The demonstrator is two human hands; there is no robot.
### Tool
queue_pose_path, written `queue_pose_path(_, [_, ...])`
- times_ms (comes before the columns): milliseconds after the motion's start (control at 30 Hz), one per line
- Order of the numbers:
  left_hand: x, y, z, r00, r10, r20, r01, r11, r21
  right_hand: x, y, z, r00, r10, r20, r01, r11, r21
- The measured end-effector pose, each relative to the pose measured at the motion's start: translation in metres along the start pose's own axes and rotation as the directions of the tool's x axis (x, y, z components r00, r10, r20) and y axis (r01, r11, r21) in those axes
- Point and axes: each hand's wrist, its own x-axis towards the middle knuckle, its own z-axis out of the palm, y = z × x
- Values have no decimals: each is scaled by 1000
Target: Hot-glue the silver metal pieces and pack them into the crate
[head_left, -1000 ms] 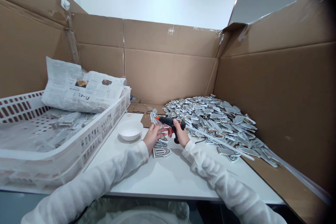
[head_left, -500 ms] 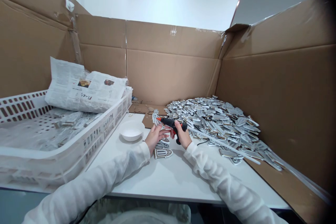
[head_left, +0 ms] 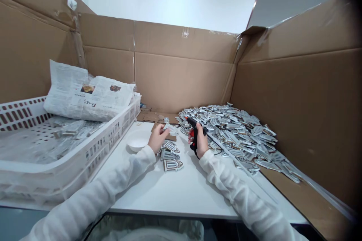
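My right hand [head_left: 201, 142] grips a black glue gun [head_left: 195, 132] with an orange tip, its nozzle pointing up and to the left. My left hand [head_left: 157, 138] pinches a small silver arch-shaped piece [head_left: 170, 129] above the white table [head_left: 181, 188], just left of the gun. Below my hands a few more silver arch-shaped pieces [head_left: 171, 159] lie flat on the table. A big heap of the same silver pieces [head_left: 234, 131] spreads to the right of my right hand.
A small white bowl [head_left: 137, 144] sits partly behind my left wrist. A white slotted plastic crate [head_left: 85, 150] on the left holds plastic film and a folded newspaper [head_left: 87, 96]. Cardboard walls [head_left: 181, 71] enclose the table on three sides.
My hands have drawn apart: the glue gun swung away from the silver piece and now points upward. My left hand carried the piece up and to the left, over the bowl's edge.
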Motion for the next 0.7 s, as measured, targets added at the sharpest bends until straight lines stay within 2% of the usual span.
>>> queue_pose_path(100, [4,2,-4,995,58,-81,-56,998,21,-8,-3,2,994,-85,61,83,996,29])
queue_pose_path(167, [1,5,-3,994,66,-88,-69,997,-33,-14,-5,3,981,-144,130,145,989,1])
queue_pose_path(267, [-6,11,2,999,-45,-7,43,981,-190,-23,-6,2,962,-182,202,214,965,-151])
queue_pose_path(367, [-12,17,6,986,-153,65,165,953,-256,-29,-5,2,958,-185,220,250,914,-319])
queue_pose_path(500, [-14,18,10,977,-195,81,210,934,-288,-29,-2,0,932,-225,283,324,867,-378])
queue_pose_path(700, [-12,13,11,967,-240,82,253,917,-309,-25,4,-4,932,-214,294,336,816,-471])
